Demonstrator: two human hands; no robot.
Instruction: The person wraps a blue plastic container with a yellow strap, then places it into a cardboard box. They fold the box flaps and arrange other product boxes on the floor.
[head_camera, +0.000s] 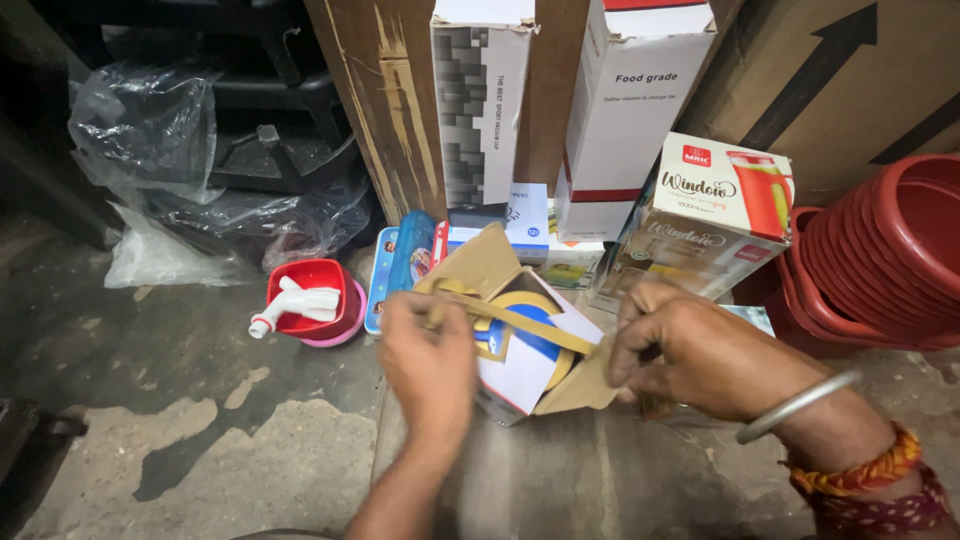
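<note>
Seen from the head camera, two bare hands work at a small open cardboard box (520, 345) lying on a stained concrete floor (250, 440). The left hand (430, 360), on the box's near left side, has its fingers curled around the box's left edge and flap. The right hand (690, 355), just right of the box, pinches the brown flap (590, 385) folded out on that side; a metal bangle (795, 405) and orange thread circle its wrist. Inside the box shows a round yellow and blue object (530, 335).

Left of the box, a red bowl (310, 295) holds a white plastic tap (295, 305). Behind the box, tall white cartons (620, 110) lean against a wooden board (385, 100), and a printed jug carton (715, 215) stands behind and to the right. Farther right of the box sits a stack of red tubs (885, 255). Clear plastic bags (150, 150) are heaped well behind and left of it.
</note>
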